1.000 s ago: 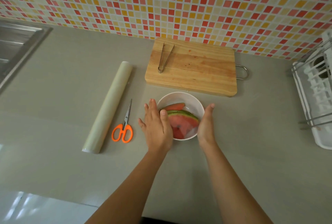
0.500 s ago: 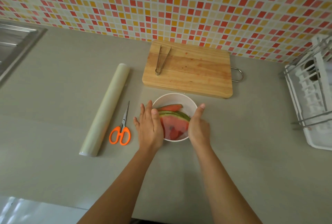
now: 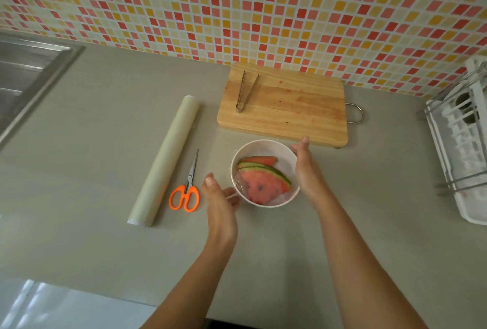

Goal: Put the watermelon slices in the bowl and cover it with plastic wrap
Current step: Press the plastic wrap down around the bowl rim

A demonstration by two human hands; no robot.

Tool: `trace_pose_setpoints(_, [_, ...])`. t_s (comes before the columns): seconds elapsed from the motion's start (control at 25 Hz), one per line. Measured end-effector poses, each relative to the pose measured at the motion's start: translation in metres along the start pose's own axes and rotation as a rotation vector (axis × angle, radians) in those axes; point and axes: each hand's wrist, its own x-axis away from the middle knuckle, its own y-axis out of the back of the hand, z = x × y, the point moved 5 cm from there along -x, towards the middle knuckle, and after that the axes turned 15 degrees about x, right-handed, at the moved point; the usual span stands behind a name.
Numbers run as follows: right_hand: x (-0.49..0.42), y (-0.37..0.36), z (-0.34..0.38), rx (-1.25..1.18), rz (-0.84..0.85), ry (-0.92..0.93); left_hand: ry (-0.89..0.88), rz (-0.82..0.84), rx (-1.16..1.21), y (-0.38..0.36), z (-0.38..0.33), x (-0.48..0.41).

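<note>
A white bowl (image 3: 287,150) stands on the grey counter in front of the cutting board. Watermelon slices (image 3: 263,181) with green rind lie inside it. A clear sheet of plastic wrap (image 3: 241,183) is stretched over the bowl's top and shines at its near left side. My left hand (image 3: 220,202) is at the bowl's near left, fingers apart, fingertips against the wrapped wall. My right hand (image 3: 307,170) lies flat along the bowl's right side, fingers straight and pointing away from me. The roll of plastic wrap (image 3: 164,161) lies on the counter to the left.
Orange-handled scissors (image 3: 185,191) lie between the roll and the bowl. A wooden cutting board (image 3: 283,105) with metal tongs (image 3: 245,92) on it sits behind the bowl. A steel sink (image 3: 23,75) is far left, a white dish rack (image 3: 461,144) far right.
Both hands have slid off the top of the bowl and down to its sides, the left one toward me and leftward. The bowl stays where it was.
</note>
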Motion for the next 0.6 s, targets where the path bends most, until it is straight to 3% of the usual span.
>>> trace_pose_setpoints(0.2, [0.019, -0.016, -0.02, -0.19, 0.264, -0.168, 0.034, 0.187, 0.067, -0.022, -0.028, -0.035])
trace_pose_setpoints(0.28, [0.041, -0.021, -0.034, -0.156, 0.359, -0.266, 0.101, 0.237, 0.047, -0.032, -0.034, -0.056])
trace_pose_setpoints(0.4, [0.039, -0.016, -0.047, 0.093, 0.339, -0.236, 0.105, 0.303, -0.221, -0.038, -0.032, -0.076])
trace_pose_setpoints(0.6, [-0.007, -0.003, -0.019, 0.048, 0.232, -0.109, 0.151, 0.341, -0.31, -0.042, -0.029, -0.08])
